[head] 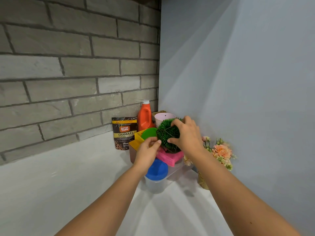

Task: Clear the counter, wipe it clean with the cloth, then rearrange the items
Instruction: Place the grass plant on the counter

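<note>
Right hand (185, 133) fingers are gripping the green plant ball (166, 135), sitting atop the pink box (167, 158) in the counter (68, 176) corner. Left hand (147, 150) fingers are curling at its edge; can't tell if pinching.

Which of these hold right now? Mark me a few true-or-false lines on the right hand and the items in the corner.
1. The right hand grips the green plant. True.
2. The orange bottle lies on its side. False: it stands upright.
3. The coffee pouch stands left of the orange bottle. True.
4. The clear container has a red lid. False: its lid is blue.
</note>
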`<state>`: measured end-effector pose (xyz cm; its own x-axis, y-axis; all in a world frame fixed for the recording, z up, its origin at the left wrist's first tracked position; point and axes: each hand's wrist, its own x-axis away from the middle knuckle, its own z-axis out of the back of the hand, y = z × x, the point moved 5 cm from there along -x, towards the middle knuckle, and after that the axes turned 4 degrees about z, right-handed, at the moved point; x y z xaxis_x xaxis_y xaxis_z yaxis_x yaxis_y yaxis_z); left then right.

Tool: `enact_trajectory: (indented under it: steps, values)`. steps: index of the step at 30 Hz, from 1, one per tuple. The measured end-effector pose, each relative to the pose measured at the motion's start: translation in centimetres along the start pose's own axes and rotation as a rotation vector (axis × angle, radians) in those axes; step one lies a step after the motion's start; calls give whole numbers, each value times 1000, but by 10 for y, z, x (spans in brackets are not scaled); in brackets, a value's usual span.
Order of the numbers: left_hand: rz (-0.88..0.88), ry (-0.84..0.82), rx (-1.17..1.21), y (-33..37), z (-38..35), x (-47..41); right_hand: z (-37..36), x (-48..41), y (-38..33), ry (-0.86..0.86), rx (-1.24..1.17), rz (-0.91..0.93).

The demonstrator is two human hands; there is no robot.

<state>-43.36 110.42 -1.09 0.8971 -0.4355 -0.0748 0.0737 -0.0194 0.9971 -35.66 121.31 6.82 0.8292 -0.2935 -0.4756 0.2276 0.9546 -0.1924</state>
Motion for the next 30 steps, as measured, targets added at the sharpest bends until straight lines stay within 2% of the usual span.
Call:
enact_trajectory:
  steps: [9, 16, 24, 30]
  values:
    - [-142, 132, 88, 45, 49, 22, 32, -5, -57, 105, -77, 117]
    - [-193, 262, 82, 55, 122, 54, 21, -2, -125, 96, -230, 221]
    - [-81, 488, 25, 23, 236, 90, -38, 6, -219, -135, -489, 367]
    - [5, 592, -69, -5, 308, 103, -96, 20, -275, -262, -597, 351]
